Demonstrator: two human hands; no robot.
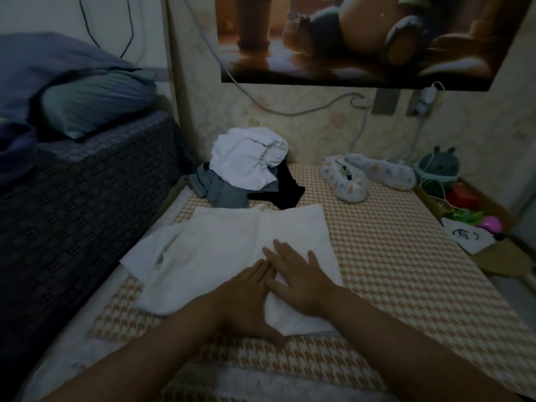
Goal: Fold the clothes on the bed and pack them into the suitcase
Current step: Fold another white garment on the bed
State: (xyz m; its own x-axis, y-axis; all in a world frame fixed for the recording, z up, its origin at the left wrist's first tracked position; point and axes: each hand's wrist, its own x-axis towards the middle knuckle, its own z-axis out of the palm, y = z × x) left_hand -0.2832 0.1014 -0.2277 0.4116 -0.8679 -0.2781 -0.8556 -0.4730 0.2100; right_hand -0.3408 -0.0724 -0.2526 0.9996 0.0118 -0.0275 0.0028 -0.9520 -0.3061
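one white garment (226, 250) lies lengthwise toward the wall (290, 126). left hand (246, 297), right hand (298, 274) press it, fingers (281, 252) straight. three crumpled clothes (246, 169) behind.

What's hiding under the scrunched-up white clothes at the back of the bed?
Under the scrunched white garment, a grey garment and a black garment stick out. Anything else beneath is covered, so I cannot tell.
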